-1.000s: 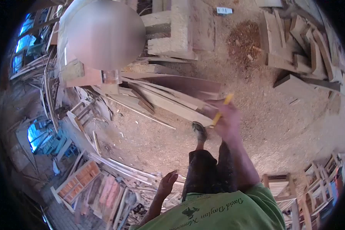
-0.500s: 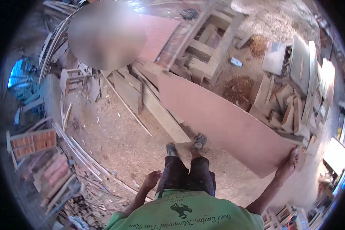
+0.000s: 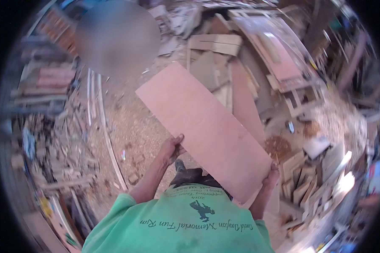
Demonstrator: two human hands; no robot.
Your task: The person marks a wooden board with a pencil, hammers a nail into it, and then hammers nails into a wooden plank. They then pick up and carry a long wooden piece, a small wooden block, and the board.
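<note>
A pinkish plywood panel (image 3: 207,128), long and rectangular, is held in front of my body at a slant. My left hand (image 3: 172,149) grips its near long edge, with the thumb on the upper face and the fingers partly under the board. At the right end, my right hand (image 3: 271,175) is closed around the short edge. The panel hides part of my legs and one foot. Beneath and beyond it lies another pinkish board (image 3: 246,105), partly covered.
Sheets and planks (image 3: 213,46) lie ahead on the sawdust-strewn floor. A wooden frame with a pink sheet (image 3: 283,63) stands ahead right. Offcuts (image 3: 299,179) are piled at right, more scraps (image 3: 65,147) at left. Long thin strips (image 3: 107,135) lie left of me.
My view has turned to the left. My left hand, empty before, now grips the panel's long edge. The panel is raised closer to my body, with my right hand still at its end.
</note>
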